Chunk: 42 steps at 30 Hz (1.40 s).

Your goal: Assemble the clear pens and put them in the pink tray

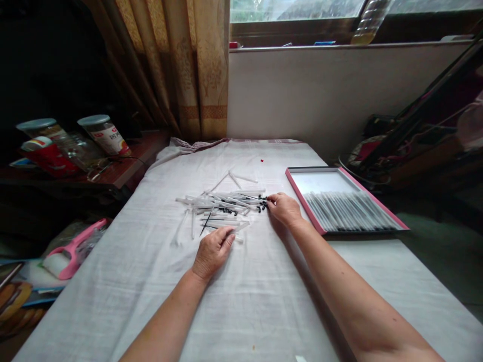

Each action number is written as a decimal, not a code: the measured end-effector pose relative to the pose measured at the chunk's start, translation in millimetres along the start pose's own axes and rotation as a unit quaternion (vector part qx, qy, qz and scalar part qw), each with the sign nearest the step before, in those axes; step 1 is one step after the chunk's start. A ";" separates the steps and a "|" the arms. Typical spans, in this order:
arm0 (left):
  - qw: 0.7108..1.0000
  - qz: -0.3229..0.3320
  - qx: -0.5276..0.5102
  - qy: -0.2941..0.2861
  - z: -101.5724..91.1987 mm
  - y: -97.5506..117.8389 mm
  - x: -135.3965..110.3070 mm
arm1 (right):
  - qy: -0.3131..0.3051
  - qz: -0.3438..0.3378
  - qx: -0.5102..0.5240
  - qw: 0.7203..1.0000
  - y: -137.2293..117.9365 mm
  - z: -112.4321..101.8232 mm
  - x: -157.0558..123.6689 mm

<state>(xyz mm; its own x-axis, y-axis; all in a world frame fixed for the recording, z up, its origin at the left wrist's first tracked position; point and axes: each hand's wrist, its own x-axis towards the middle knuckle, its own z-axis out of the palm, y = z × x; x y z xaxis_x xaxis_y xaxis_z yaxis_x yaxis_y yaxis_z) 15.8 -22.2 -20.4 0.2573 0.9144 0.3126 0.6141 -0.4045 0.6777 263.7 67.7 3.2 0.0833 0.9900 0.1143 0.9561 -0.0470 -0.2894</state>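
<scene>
My left hand (213, 252) is closed around a clear pen barrel (242, 228), which points up and to the right from the fingertips. At the right end of a loose pile, the fingers of my right hand (286, 208) are pinched together among small black caps (259, 208). What they grip, if anything, is too small to make out. The pile holds several translucent pen barrels (196, 200) and thin black refills (206, 224), lying in many directions on the white cloth.
A pink-edged box (306, 201) with rows of pens (349, 211) lies at the right. One small red piece (261, 160) rests on the cloth (241, 301) behind the pile. Jars (105, 136) stand on a side table at left, above pink-handled scissors (75, 249).
</scene>
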 end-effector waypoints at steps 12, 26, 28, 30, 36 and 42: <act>0.999 -0.010 -0.026 0.015 0.5 -2.4 0.3 | -0.114 -0.025 -0.077 0.990 -0.4 -12.4 30.1; 0.998 0.017 -0.015 0.060 1.3 -7.2 0.2 | 0.208 0.070 0.577 0.787 4.5 -27.7 -29.8; 0.998 0.019 -0.012 0.065 1.0 -7.7 0.5 | 0.195 0.057 0.616 0.761 -3.5 -37.7 -34.0; 0.997 0.020 -0.010 0.070 1.0 -8.3 0.6 | 0.169 0.039 0.628 0.759 -9.1 -46.5 -36.6; 0.997 0.030 -0.011 0.072 1.7 -8.3 -0.3 | 0.145 0.034 0.631 0.762 -14.7 -48.8 -38.9; 0.997 0.034 -0.013 0.069 1.5 -6.4 -0.5 | 0.114 0.033 0.624 0.773 -21.1 -41.1 -40.1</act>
<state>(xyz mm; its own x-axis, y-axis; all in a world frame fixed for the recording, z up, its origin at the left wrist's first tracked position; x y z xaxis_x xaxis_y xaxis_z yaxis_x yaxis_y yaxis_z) 12.9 -20.0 -25.9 0.1918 0.8742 0.4462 0.5791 -0.4678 0.6677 251.8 23.5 43.8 0.3041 0.9349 0.1829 -0.0551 0.2090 -0.9764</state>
